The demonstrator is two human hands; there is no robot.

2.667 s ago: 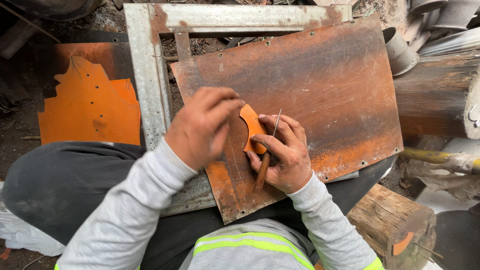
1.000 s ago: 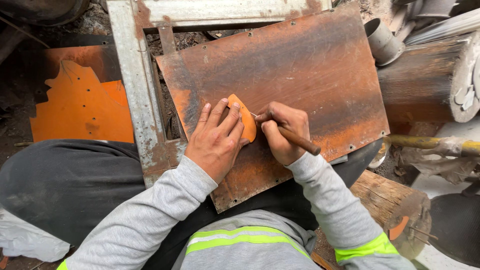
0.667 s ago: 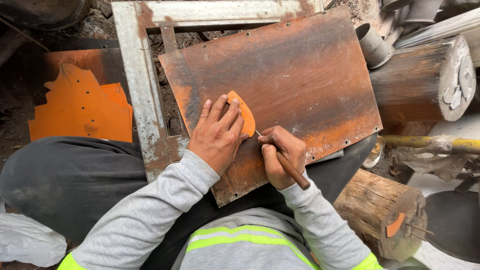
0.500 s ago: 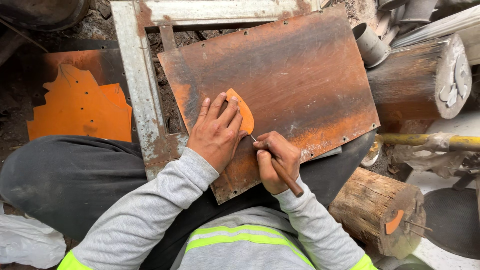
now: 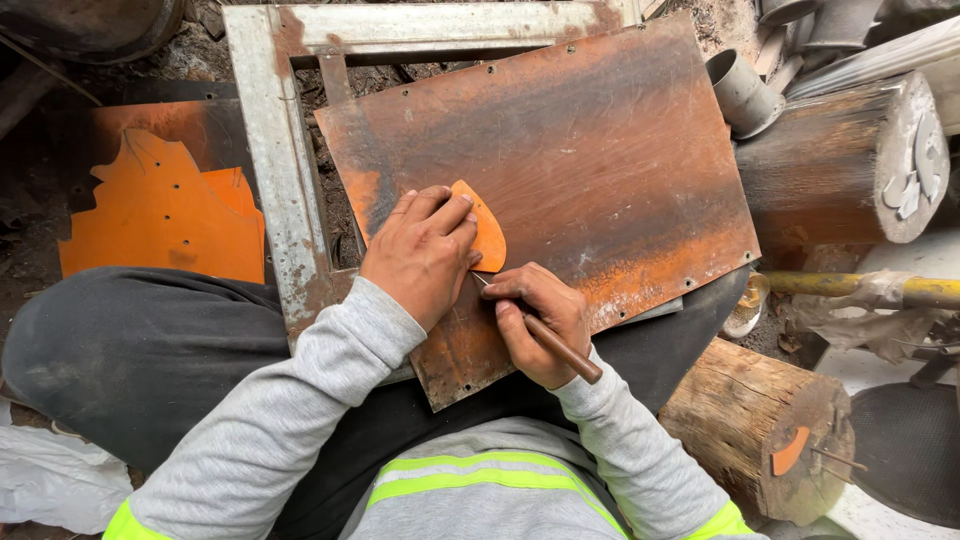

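One head-worn camera looks steeply down from close above onto the rusty rectangular steel sheet [image 5: 540, 190] across the person's lap.

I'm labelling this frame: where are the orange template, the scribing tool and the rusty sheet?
orange template [image 5: 489, 238], head view, its bare right half.
scribing tool [image 5: 560, 347], head view, its brown handle.
rusty sheet [image 5: 600, 170], head view, its bare middle.

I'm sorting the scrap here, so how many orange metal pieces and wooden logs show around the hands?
Small orange templates: 2 (one under the left hand, one on a log)
Large orange cut sheet: 1
Wooden logs: 2
Total: 5
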